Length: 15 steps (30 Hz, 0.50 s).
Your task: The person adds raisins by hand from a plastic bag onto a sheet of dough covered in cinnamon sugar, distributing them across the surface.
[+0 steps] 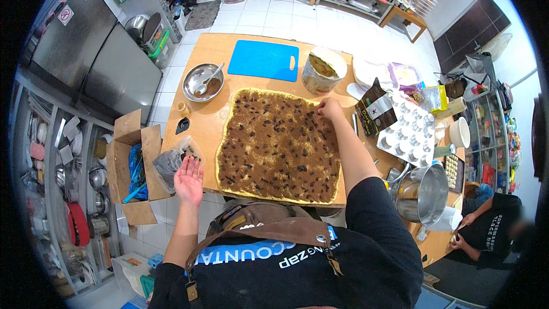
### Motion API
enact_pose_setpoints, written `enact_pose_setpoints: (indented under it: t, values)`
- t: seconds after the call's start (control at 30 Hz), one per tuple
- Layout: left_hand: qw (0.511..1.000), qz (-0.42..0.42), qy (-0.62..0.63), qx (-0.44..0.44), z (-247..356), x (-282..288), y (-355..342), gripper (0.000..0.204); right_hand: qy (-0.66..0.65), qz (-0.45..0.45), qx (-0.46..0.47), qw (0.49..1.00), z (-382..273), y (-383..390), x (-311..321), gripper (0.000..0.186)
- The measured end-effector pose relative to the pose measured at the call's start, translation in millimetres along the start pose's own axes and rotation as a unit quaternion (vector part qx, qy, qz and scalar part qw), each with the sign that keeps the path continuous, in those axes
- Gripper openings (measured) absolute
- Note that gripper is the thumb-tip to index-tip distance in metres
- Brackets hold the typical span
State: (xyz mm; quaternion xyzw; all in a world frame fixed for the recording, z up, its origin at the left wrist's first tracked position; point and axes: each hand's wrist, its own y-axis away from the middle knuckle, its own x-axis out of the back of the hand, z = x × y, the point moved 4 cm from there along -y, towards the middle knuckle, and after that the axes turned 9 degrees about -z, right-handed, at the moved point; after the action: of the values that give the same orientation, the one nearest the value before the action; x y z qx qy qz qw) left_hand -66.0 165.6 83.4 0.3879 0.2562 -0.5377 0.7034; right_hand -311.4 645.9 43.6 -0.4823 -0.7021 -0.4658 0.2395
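Note:
A large rectangular sheet of dough (pixel 274 146) lies flat on the wooden table (pixel 197 46), coated with brown powder and dotted with dark raisin-like pieces. My right hand (pixel 330 109) reaches to the dough's far right corner, fingertips pinched together and lowered to its surface; whatever they hold is hidden. Left of the dough, my left hand (pixel 189 182) is turned palm up with its fingers stretched out. Just behind those fingers sits a clear plastic bag (pixel 167 167) of dark pieces at the table's left edge.
Around the dough stand a steel bowl (pixel 198 74) with a spoon, a blue cutting board (pixel 263 60), a round tub (pixel 323 71), a dark pouch (pixel 374 111), a muffin tin (pixel 407 129) and a mixing bowl (pixel 423 194). A cardboard box (pixel 120 160) is at left; a co-worker (pixel 492 223) works at right.

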Motion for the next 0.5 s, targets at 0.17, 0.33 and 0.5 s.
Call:
enact_pose_setpoints:
  t: [0.17,0.33,0.5]
  values:
    - [1.0,0.006,0.024,-0.006,4,11,5,0.04,0.016,0.038,0.081,0.996,-11,-26,6,0.026]
    - [1.0,-0.003,0.021,-0.022,10,18,13,0.04,0.097,0.012,0.089,0.991,-16,-34,8,0.029]
    - [0.999,0.018,0.013,-0.025,10,21,17,0.041,0.071,0.038,0.043,0.996,8,-20,24,0.03]
